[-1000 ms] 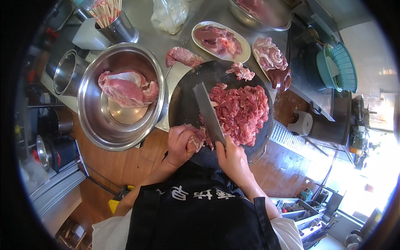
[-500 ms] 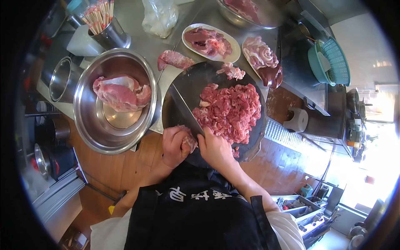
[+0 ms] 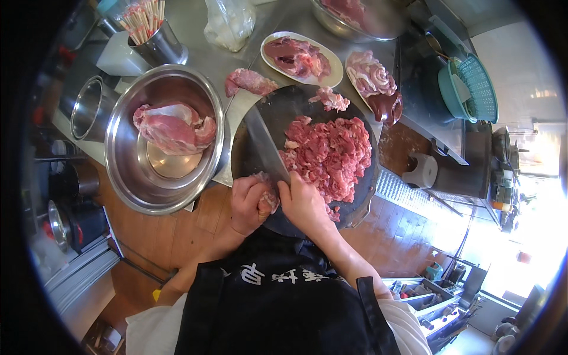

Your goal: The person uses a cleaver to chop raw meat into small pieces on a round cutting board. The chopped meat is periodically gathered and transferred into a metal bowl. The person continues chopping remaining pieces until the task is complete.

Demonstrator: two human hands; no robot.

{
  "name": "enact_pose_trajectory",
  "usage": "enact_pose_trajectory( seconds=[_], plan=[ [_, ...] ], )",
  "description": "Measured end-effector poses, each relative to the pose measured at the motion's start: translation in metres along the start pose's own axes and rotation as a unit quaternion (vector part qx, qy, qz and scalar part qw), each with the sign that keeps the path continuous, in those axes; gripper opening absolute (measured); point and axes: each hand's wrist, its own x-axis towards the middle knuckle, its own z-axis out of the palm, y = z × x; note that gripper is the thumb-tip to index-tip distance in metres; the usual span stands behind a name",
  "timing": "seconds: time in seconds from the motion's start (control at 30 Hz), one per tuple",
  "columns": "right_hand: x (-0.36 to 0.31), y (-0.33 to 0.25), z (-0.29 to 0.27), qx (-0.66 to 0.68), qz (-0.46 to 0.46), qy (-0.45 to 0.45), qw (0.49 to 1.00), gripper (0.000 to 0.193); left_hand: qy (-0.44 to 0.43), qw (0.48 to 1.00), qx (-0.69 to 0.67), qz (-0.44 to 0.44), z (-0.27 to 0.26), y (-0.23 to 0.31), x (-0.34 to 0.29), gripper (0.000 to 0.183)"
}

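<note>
My right hand [image 3: 303,201] is wrapped round the handle of a cleaver [image 3: 267,148], whose broad blade points away and to the left over the dark round chopping board [image 3: 245,160]. Beside it, my left hand [image 3: 248,204] grips a piece of raw meat [image 3: 269,200] at the board's near left edge, close to the blade. A heap of sliced meat [image 3: 331,157] covers the board's right half. Near the far edge of the board lies a small pale trimming [image 3: 329,99]. My fingers hide most of the cleaver's handle and part of the held meat.
Left of the board, a large steel bowl [image 3: 115,171] holds a big cut of meat [image 3: 174,129]. Beyond the board are a strip of meat [image 3: 251,81], a white oval plate [image 3: 337,74] of meat and another plate with pale meat [image 3: 371,74]. A steel bowl [image 3: 355,34] stands at the back.
The cleaver's blade has tilted, showing more of its flat side. Both hands stay in nearly the same place, still holding the cleaver and the meat. The view has shifted slightly.
</note>
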Motion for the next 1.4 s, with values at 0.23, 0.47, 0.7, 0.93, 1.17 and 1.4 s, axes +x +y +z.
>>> enact_pose_trajectory(
  seconds=[0.23, 0.47, 0.7, 0.93, 1.17, 1.4],
  plan=[
    [-0.063, 0.026, -0.041, -0.002, -0.007, -0.067, 0.998, 0.024, 0.004, 1.0, 0.001, -0.005, 0.002, -0.006, -0.004, 0.026],
    [-0.047, 0.006, -0.004, -0.096, 0.004, -0.098, 0.991, 0.021, -0.001, 1.0, 0.004, -0.005, 0.002, -0.003, -0.002, 0.028],
    [-0.034, 0.018, -0.012, -0.07, -0.026, -0.08, 0.994, 0.022, 0.005, 1.0, 0.003, 0.011, 0.0, -0.004, 0.0, 0.032],
    [-0.079, 0.029, -0.044, -0.027, 0.014, -0.119, 0.992, 0.021, 0.005, 1.0, 0.005, 0.002, 0.002, -0.007, -0.007, 0.031],
    [-0.037, 0.01, -0.017, -0.018, -0.051, -0.095, 0.994, 0.023, -0.024, 1.0, -0.012, 0.007, -0.004, -0.002, 0.0, 0.037],
    [-0.038, 0.022, -0.008, 0.027, 0.0, 0.01, 1.0, 0.023, 0.006, 1.0, 0.008, 0.006, 0.001, -0.006, -0.006, 0.03]
  ],
)
